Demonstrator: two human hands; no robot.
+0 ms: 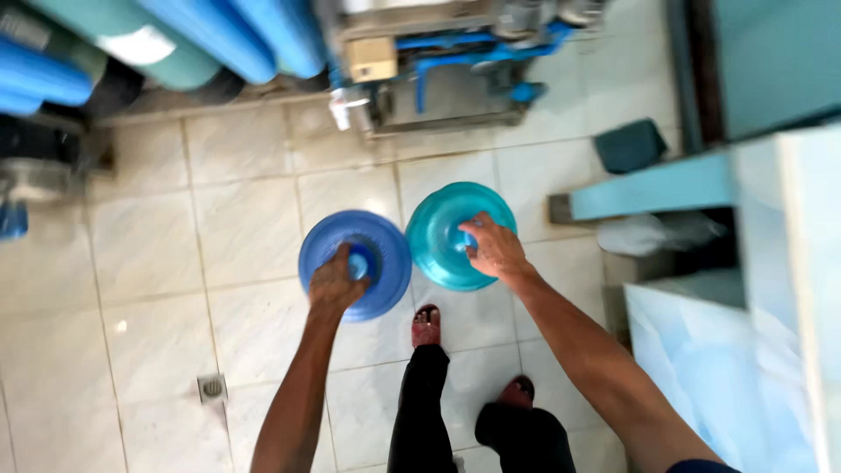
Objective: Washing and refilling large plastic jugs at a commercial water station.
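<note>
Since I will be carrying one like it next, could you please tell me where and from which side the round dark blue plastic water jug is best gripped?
Grip the round dark blue plastic water jug by its narrow capped neck, coming straight down from above. The jug stands upright, so the neck points up at its centre, and the wide body looks too broad for one hand. The left hand already closes there, as the right hand does on the teal jug.

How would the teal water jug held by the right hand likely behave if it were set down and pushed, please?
The teal jug looks like rigid, translucent plastic, so it would probably stay stiff. Its round body suggests it could roll if tipped onto the glossy tiled floor, and slide easily upright. The right hand carries it by the neck alone, as the left hand does the blue jug, so it is probably light, perhaps empty.
</note>
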